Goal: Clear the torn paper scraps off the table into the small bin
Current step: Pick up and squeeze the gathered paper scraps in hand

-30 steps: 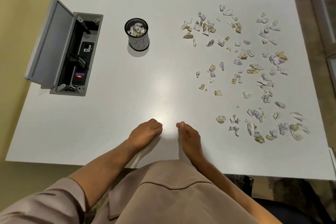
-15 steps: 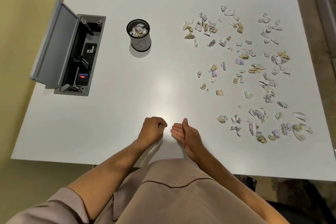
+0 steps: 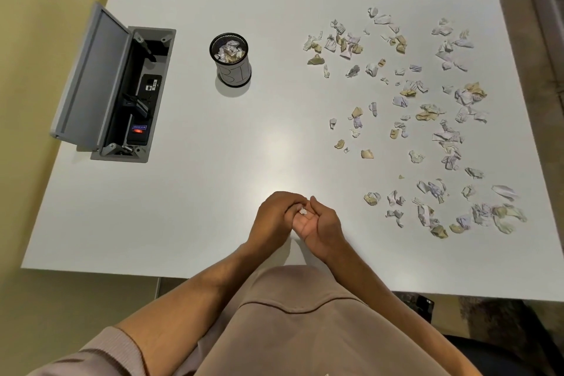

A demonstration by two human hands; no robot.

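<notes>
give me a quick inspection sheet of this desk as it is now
surface: white table, mostly bare on its left side
job's things: small bin partly filled; paper scraps scattered across the right side
clutter: open cable box set in the table, lid up
hands: left hand and right hand meet near the front edge, a small scrap between them
cables: plugs inside the box
surroundings: yellow wall

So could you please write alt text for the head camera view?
Two hands, left hand and right hand, meet over a tiny scrap near the white table edge. Torn scraps lie right; a part-filled bin stands far left.
</notes>
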